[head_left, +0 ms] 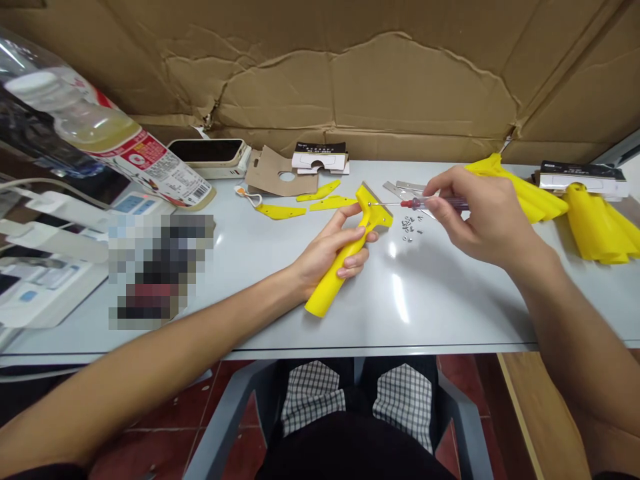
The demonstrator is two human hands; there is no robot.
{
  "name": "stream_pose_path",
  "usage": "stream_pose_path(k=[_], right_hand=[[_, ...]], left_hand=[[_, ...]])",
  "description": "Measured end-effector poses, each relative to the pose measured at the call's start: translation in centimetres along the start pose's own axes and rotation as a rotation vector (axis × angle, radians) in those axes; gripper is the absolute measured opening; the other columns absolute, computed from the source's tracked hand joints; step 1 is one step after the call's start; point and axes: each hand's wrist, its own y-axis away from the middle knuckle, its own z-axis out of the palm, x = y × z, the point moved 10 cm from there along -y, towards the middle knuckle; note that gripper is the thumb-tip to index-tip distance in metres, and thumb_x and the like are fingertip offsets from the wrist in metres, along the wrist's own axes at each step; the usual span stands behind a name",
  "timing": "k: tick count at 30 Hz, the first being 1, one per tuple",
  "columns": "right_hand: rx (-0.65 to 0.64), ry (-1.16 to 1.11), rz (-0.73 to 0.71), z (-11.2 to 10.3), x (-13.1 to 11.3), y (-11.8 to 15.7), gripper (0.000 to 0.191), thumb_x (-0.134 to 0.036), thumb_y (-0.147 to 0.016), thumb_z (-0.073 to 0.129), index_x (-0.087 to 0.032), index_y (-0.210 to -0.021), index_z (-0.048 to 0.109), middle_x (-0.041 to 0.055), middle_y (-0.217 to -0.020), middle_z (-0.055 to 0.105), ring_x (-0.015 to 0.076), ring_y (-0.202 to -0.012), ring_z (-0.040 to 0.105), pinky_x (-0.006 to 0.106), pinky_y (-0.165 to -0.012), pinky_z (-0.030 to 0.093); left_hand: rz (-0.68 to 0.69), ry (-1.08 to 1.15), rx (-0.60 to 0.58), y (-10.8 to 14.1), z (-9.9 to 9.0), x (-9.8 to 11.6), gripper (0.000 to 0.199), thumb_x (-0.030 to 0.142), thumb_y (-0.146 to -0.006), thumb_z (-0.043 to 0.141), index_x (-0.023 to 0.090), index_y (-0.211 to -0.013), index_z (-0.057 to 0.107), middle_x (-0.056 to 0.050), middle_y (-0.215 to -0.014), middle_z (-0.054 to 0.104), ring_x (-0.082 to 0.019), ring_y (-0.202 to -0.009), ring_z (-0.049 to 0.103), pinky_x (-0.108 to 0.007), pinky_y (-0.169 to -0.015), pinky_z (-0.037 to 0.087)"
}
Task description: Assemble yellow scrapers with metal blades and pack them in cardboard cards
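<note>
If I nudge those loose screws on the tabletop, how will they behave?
The small screws would probably scatter, since they lie loose in a cluster. The glossy tabletop likely lets them slide or roll easily. Tiny compared with the right hand, they may be fiddly to pinch singly.

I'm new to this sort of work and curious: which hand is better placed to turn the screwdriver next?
Probably the right hand: it holds the screwdriver, whose tip is at the wide end of the yellow tool. The left hand is wrapped around that tool, so seems better placed to steady it.
</note>
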Motion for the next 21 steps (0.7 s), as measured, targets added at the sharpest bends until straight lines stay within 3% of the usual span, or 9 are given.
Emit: stream_pose_path(k=[4,6,11,16,21], right_hand=[[-0.033,-0.054,0.061,0.05,0.36,0.24,0.025,-0.021,-0.086,0.071,-0.031,-0.104,0.055,-0.0017,-0.08,0.063,0.0183,-0.06,0.055,0.035,-0.05,0.042],[-0.026,-0.056,0.064,-0.1,0.41,0.22,0.027,-0.019,-0.084,0.07,-0.031,-0.102,0.054,-0.0024,-0.079,0.062,0.0182,-0.06,0.057,0.034,-0.05,0.041],[-0.02,-0.032,0.065,-0.05,0.73,-0.02,0.012,-0.026,-0.095,0.07,-0.029,-0.103,0.061,-0.0049,-0.069,0.062,0.0164,-0.054,0.057,0.034,-0.049,0.04],[-0.046,0.007,0.091,0.0,1.08,-0.07,0.009,-0.037,-0.105,0.063,-0.028,-0.102,0.064,-0.0077,-0.053,0.047,0.0149,-0.042,0.042,0.034,-0.048,0.033],[-0.081,-0.02,0.081,0.14,1.14,0.18,0.015,-0.035,-0.101,0.066,-0.029,-0.115,0.064,-0.0044,-0.064,0.059,0.0181,-0.051,0.051,0.035,-0.049,0.037]], left_hand=[[0.014,-0.004,-0.01,-0.1,-0.09,0.02,0.04,0.015,-0.097,0.069,0.032,-0.127,0.048,0.001,-0.094,0.065,-0.004,-0.043,0.048,-0.013,-0.037,0.028],[0.012,-0.008,-0.011,-0.14,-0.05,0.03,0.04,0.015,-0.097,0.069,0.032,-0.127,0.048,0.001,-0.094,0.066,-0.004,-0.043,0.047,-0.013,-0.037,0.028],[-0.004,0.026,0.02,-0.12,-0.12,0.02,0.047,0.012,-0.097,0.067,0.034,-0.134,0.047,0.002,-0.093,0.065,-0.004,-0.043,0.047,-0.013,-0.037,0.027],[-0.006,0.024,0.019,-0.12,-0.07,-0.01,0.046,0.012,-0.097,0.066,0.033,-0.134,0.048,0.001,-0.093,0.065,-0.004,-0.043,0.048,-0.013,-0.036,0.027],[-0.006,0.02,0.029,-0.09,-0.08,0.01,0.042,0.012,-0.098,0.064,0.032,-0.131,0.047,0.001,-0.092,0.065,-0.004,-0.043,0.047,-0.013,-0.036,0.027]])
